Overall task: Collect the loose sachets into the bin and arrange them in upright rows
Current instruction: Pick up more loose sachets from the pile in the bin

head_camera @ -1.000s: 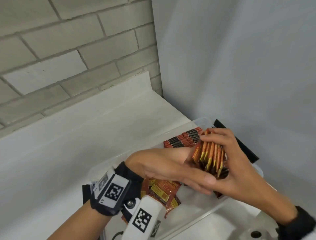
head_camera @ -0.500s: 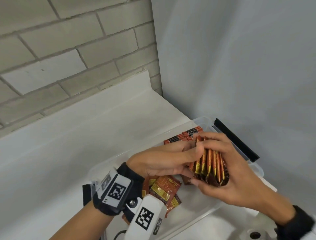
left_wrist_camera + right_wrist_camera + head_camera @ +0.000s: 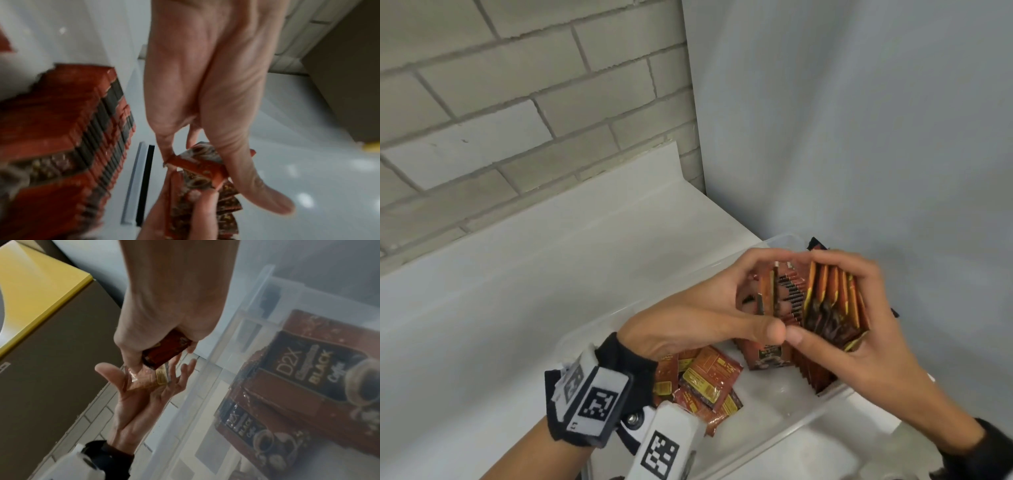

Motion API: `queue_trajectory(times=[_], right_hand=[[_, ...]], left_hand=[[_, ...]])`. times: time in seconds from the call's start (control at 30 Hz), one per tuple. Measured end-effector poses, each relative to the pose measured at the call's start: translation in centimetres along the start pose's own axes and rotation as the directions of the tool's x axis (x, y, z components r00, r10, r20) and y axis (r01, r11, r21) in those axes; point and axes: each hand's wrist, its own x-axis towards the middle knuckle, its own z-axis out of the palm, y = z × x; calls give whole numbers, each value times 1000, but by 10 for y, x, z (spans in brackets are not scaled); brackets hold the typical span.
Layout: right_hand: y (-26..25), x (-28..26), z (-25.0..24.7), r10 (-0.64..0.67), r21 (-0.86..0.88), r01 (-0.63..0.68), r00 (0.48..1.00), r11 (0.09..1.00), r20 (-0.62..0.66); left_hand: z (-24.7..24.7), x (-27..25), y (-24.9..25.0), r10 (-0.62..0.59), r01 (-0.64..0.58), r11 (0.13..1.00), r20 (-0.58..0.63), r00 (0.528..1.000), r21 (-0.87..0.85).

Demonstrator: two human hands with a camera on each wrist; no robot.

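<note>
Brick wall (image 3: pixel 517 102) at left, white counter (image 3: pixel 551 291) below, plain grey wall (image 3: pixel 859 137) at right. Clear bin (image 3: pixel 784 407) on counter by corner. Loose sachets (image 3: pixel 705 380) flat in bin near L wrist. L hand (image 3: pixel 698 315) fingers curled, pinching sachet (image 3: pixel 767 291). Upright row (image 3: pixel 792 291) behind. R hand (image 3: pixel 866 329) grips fanned stack (image 3: pixel 832 301), thumbs touching.

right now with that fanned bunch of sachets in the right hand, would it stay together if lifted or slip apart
Likely to slip: the fanned sachets already splay apart at the top in the right hand. They look thin and glossy, so probably light and slick. The left hand steadying them suggests one hand alone would struggle.
</note>
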Motion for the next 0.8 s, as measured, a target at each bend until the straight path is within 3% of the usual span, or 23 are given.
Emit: queue_trajectory(times=[0.17,0.4,0.6,0.8], right_hand=[[-5,-1,0,91,134,-97,995,986,47],[-8,3,-3,96,188,-118,988,975,123],[2,3,7,44,-57,-32,975,998,220],[5,4,9,-40,-107,62,980,992,197]], left_hand=[[7,-4,6,68,-54,965,-43,997,258],[12,-3,13,56,-59,960,19,998,275],[24,-6,6,13,-9,999,127,992,-37],[31,2,6,26,-35,984,-53,998,-175]])
